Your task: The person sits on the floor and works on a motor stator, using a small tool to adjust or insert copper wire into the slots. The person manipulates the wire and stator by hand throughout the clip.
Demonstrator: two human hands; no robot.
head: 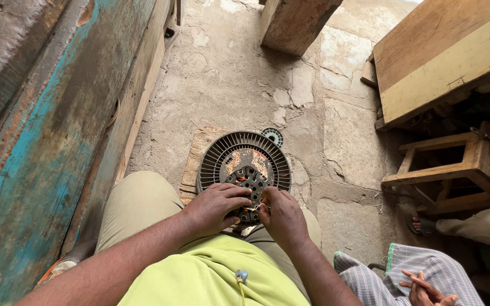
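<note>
Round ribbed motor housing (245, 164), dark grey with a rusty orange centre, rests on a wooden board (195, 161) on the stone floor (228, 73), against the person's knees. Left hand (214, 207) presses its 7 o'clock edge, fingers curled on it. Right hand (282, 215) at 5 o'clock pinches a thin wire (254, 208). Wooden stool (455, 164) stands at 3 o'clock.

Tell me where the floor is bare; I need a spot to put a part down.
Bare stone floor lies beyond the round grille, between the blue wall and the wooden bench. It is crowded near both hands and by the stool.
</note>
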